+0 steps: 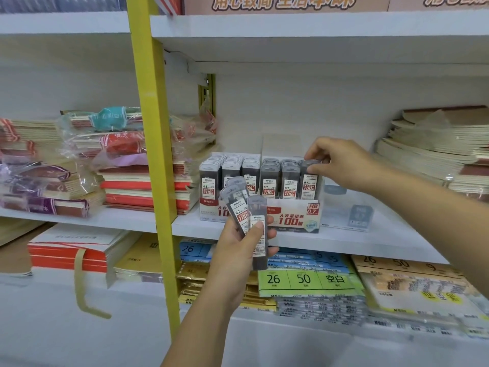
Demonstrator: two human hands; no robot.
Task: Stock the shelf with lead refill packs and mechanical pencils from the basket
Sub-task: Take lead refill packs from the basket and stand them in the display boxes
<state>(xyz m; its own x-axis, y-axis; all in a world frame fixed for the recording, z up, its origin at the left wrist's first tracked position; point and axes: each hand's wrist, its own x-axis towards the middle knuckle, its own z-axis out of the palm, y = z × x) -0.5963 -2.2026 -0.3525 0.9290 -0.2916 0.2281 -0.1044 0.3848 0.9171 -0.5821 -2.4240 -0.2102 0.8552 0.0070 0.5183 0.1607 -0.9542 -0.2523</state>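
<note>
Grey plastic refill packs fan upright in my left hand, fingers curled round them; farther in, my right hand pinches one upright pack in the rightmost row of the box on the shelf.

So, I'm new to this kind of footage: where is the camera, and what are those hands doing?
There is no machine here. A person is stocking a shop shelf, and the single picture comes from a camera worn on their head, looking forward and down at their own hands. The left hand grips a small fan of lead refill packs marked 0.7. The right hand pinches the top of one pack standing in the rightmost row of the 0.7 display box, which sits on the white shelf. A 0.5 display box stands just left of it, and stacks of notebooks lie to either side.
</note>
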